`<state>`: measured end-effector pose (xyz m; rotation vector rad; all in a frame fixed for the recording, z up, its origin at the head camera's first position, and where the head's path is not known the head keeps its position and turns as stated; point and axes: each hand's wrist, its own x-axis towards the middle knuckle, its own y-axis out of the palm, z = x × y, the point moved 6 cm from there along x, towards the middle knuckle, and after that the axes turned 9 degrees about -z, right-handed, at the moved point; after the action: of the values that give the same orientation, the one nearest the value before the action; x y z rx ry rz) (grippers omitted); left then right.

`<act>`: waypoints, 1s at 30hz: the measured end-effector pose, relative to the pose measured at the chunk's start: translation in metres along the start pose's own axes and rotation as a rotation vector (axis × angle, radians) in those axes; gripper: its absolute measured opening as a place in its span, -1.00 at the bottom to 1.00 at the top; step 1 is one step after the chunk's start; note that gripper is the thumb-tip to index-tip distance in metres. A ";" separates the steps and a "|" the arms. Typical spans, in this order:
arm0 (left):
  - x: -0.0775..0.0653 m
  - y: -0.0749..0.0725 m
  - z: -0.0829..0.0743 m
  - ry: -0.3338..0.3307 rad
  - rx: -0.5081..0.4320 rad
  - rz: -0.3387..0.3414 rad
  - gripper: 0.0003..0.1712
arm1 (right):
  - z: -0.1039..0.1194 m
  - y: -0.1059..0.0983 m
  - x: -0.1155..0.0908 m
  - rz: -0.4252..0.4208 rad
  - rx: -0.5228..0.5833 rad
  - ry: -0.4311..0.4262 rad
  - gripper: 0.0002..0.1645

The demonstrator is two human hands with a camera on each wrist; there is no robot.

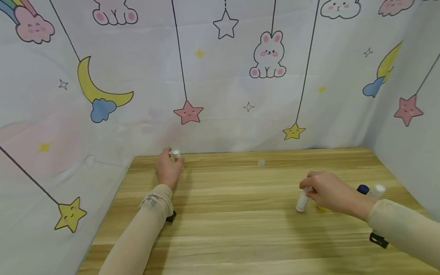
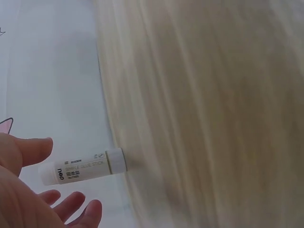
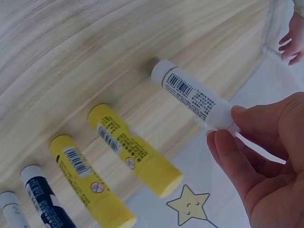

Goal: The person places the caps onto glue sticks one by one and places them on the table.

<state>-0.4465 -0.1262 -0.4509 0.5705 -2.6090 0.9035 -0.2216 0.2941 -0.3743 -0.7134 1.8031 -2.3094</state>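
At the table's far left corner, a white glue stick (image 2: 85, 166) stands upright near the back edge. My left hand (image 1: 168, 168) is around it, thumb and fingers spread on either side with a gap showing in the left wrist view. Over on the right, my right hand (image 3: 273, 156) pinches a second white glue stick (image 3: 192, 95) by its top end between thumb and fingertips. That stick leans slightly, its lower end at or close to the tabletop; contact is unclear. Two yellow glue sticks (image 3: 135, 149) stand in a row beside it.
Further along that row are a dark blue glue stick (image 3: 45, 197) and another white one (image 3: 14, 211), partly behind my right wrist in the head view. A small translucent piece (image 1: 261, 162) lies near the back of the wooden table (image 1: 231, 239). Printed cloth walls (image 1: 231, 77) surround the table.
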 end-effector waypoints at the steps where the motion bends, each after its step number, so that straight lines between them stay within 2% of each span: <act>1: 0.000 0.001 0.002 -0.012 -0.011 0.015 -0.30 | -0.001 0.000 -0.001 0.000 -0.005 0.004 -0.72; 7: -0.001 0.007 0.009 -0.078 -0.018 0.073 -0.31 | -0.010 0.002 -0.008 0.019 -0.031 0.022 -0.72; 17: -0.003 0.015 0.011 -0.135 0.016 0.125 -0.58 | -0.016 0.004 -0.012 0.025 -0.025 0.026 -0.71; 22: -0.002 0.016 0.014 -0.135 0.042 0.131 -0.64 | -0.015 0.004 -0.013 0.026 -0.023 0.027 -0.70; 30: -0.002 0.016 0.017 -0.158 0.011 0.109 -0.68 | -0.017 0.002 -0.013 0.032 -0.028 0.030 -0.70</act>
<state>-0.4550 -0.1254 -0.4724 0.5259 -2.8024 0.9414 -0.2180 0.3133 -0.3827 -0.6521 1.8485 -2.2916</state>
